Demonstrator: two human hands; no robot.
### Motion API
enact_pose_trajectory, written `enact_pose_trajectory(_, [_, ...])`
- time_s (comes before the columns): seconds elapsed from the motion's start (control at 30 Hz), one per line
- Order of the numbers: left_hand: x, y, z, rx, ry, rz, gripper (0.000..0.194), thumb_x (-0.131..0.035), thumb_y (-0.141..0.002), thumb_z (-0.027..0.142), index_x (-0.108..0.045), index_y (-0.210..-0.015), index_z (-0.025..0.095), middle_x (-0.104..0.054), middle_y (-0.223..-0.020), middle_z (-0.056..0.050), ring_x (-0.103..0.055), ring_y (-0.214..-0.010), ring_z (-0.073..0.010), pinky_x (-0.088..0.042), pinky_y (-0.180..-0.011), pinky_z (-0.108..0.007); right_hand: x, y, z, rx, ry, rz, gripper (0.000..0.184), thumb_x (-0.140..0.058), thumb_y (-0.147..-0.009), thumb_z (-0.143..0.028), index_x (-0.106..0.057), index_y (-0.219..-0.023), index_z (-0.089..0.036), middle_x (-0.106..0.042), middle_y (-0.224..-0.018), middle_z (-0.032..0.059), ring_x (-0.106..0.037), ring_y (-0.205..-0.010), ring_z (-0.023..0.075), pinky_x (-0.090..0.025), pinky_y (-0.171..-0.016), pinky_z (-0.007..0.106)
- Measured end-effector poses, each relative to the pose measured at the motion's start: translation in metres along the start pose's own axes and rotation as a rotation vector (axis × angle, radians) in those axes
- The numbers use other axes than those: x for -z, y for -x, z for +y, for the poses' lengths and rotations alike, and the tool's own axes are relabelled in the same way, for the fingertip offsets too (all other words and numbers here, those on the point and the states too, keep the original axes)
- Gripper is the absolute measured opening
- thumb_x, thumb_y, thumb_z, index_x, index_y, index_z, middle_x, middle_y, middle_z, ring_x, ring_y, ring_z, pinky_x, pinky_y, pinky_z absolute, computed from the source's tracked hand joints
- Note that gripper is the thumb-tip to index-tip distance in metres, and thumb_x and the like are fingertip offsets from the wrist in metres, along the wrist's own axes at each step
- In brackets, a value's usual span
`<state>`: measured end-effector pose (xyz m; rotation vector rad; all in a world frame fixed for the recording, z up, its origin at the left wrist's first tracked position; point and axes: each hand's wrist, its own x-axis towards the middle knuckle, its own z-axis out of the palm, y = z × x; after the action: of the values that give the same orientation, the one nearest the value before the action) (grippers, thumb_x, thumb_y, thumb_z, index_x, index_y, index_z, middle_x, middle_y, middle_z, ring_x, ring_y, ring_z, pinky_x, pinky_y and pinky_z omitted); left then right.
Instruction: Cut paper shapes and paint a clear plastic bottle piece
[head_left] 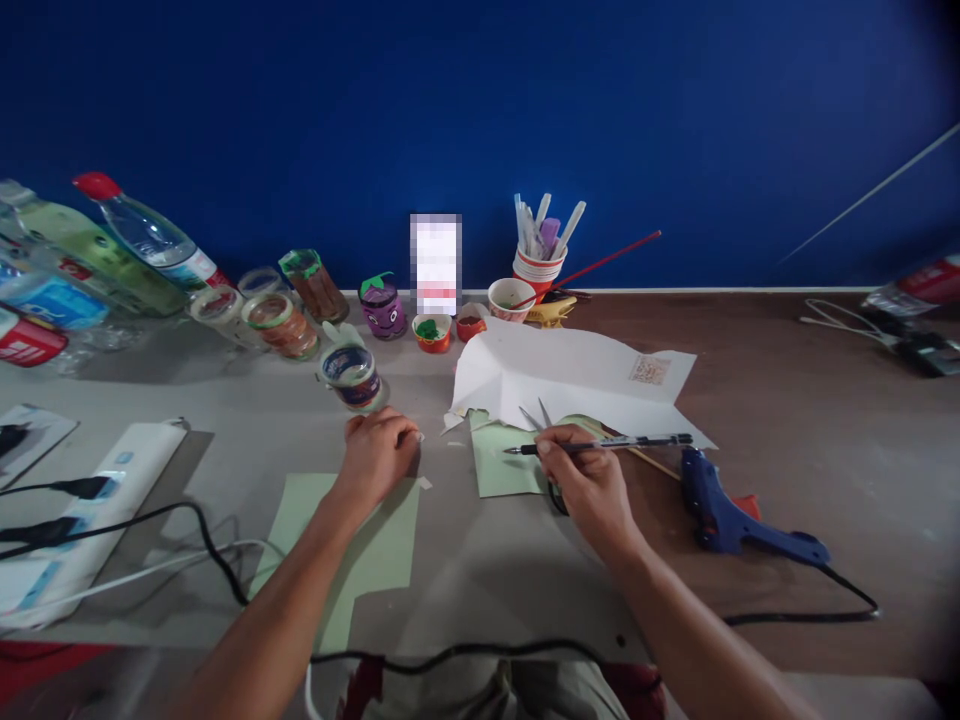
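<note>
1. Pen (pixel 637 441), slim, dark-tipped: right hand (pixel 589 480) is pinching it above green paper (pixel 496 465)
2. Left hand (pixel 379 450), fingers curled: is resting on the tabletop (pixel 517 570) near a decorated jar (pixel 356 380); grip cannot be told
3. Scissors (pixel 538 414), blades apart: are lying partly beneath the right hand
4. Glue gun (pixel 712 500), blue: is lying right of that hand
</note>
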<state>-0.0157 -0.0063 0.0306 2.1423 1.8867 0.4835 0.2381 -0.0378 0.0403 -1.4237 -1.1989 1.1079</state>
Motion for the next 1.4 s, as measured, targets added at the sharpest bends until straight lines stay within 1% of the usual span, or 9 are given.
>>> enact_pose_trajectory(0.23, [-0.001, -0.001, -0.009, -0.047, -0.021, 0.015, 0.028, -0.044, -0.090, 0.021, -0.073, -0.089, 0.018, -0.071, -0.094, -0.009, -0.064, -0.088, -0.0242, -0.045, -0.082, -0.039, 0.000, -0.001, -0.001, 0.017, -0.007, 0.011, 0.021, -0.059, -0.080, -0.038, -0.060, -0.073, -0.018, -0.045, -0.053, -0.0040, -0.037, -0.048, 0.0099, -0.028, -0.045, 0.024])
enact_pose_trajectory(0.37, [0.009, 0.002, -0.004, -0.096, 0.073, 0.028, 0.028, -0.042, -0.091, 0.017, -0.070, -0.097, 0.017, -0.069, -0.098, -0.009, -0.063, -0.092, -0.0220, -0.047, -0.082, -0.035, 0.001, -0.001, -0.002, 0.016, 0.010, 0.013, 0.021, -0.058, -0.081, -0.037, -0.060, -0.073, -0.018, -0.044, -0.052, -0.0040, -0.037, -0.048, 0.0101, -0.029, -0.045, 0.024])
enact_pose_trajectory(0.47, [0.020, 0.008, 0.005, -0.190, 0.097, -0.127, 0.023, -0.046, -0.091, 0.015, -0.068, -0.093, 0.020, -0.068, -0.095, -0.005, -0.063, -0.088, -0.0200, -0.045, -0.081, -0.034, 0.001, -0.001, -0.002, 0.034, 0.028, 0.024, 0.021, -0.058, -0.081, -0.037, -0.060, -0.072, -0.018, -0.046, -0.053, -0.0035, -0.039, -0.049, 0.0104, -0.031, -0.047, 0.024])
enact_pose_trajectory(0.57, [0.026, 0.016, 0.016, -0.274, -0.033, -0.328, 0.018, -0.051, -0.090, 0.013, -0.067, -0.088, 0.020, -0.066, -0.091, -0.004, -0.062, -0.086, -0.0217, -0.041, -0.084, -0.040, 0.001, -0.002, -0.001, 0.038, 0.033, 0.025, 0.021, -0.058, -0.080, -0.037, -0.061, -0.073, -0.018, -0.046, -0.053, -0.0034, -0.039, -0.049, 0.0105, -0.031, -0.047, 0.024])
enact_pose_trajectory(0.67, [0.026, 0.023, 0.024, -0.333, -0.162, -0.396, 0.017, -0.050, -0.090, 0.013, -0.065, -0.086, 0.019, -0.064, -0.091, -0.005, -0.061, -0.088, -0.0237, -0.038, -0.086, -0.043, 0.001, -0.001, 0.000, 0.021, 0.054, 0.019, 0.022, -0.057, -0.081, -0.038, -0.061, -0.074, -0.018, -0.045, -0.052, -0.0039, -0.038, -0.047, 0.0103, -0.029, -0.044, 0.024])
enact_pose_trajectory(1.0, [0.017, 0.027, 0.021, -0.370, -0.325, -0.271, 0.019, -0.049, -0.090, 0.012, -0.064, -0.081, 0.018, -0.062, -0.082, -0.005, -0.062, -0.079, -0.0227, -0.036, -0.081, -0.042, 0.001, -0.001, -0.002, 0.057, 0.099, 0.011, 0.022, -0.057, -0.082, -0.037, -0.062, -0.075, -0.017, -0.049, -0.055, -0.0023, -0.043, -0.049, 0.0114, -0.033, -0.046, 0.025])
enact_pose_trajectory(1.2, [0.011, 0.028, 0.018, -0.446, -0.369, -0.218, 0.021, -0.048, -0.089, 0.008, -0.063, -0.079, 0.017, -0.062, -0.079, -0.006, -0.061, -0.079, -0.0235, -0.035, -0.079, -0.042, 0.001, -0.001, -0.002, 0.059, 0.098, 0.003, 0.022, -0.056, -0.082, -0.037, -0.061, -0.074, -0.017, -0.048, -0.054, -0.0026, -0.042, -0.049, 0.0112, -0.032, -0.046, 0.025])
enact_pose_trajectory(1.3, [0.009, 0.027, 0.018, -0.455, -0.336, -0.188, 0.022, -0.046, -0.087, 0.004, -0.062, -0.081, 0.016, -0.063, -0.082, -0.007, -0.061, -0.079, -0.0235, -0.036, -0.080, -0.042, 0.001, -0.001, -0.003, 0.054, 0.095, 0.015, 0.022, -0.056, -0.082, -0.037, -0.061, -0.073, -0.017, -0.048, -0.055, -0.0022, -0.043, -0.050, 0.0114, -0.033, -0.047, 0.025])
enact_pose_trajectory(1.4, [0.007, 0.025, 0.020, -0.438, -0.181, -0.129, 0.019, -0.044, -0.088, 0.005, -0.058, -0.081, 0.016, -0.062, -0.081, -0.006, -0.058, -0.074, -0.0218, -0.039, -0.077, -0.039, 0.001, -0.001, -0.003, 0.044, 0.083, 0.011, 0.022, -0.057, -0.082, -0.037, -0.061, -0.074, -0.017, -0.048, -0.055, -0.0027, -0.042, -0.049, 0.0110, -0.032, -0.047, 0.025])
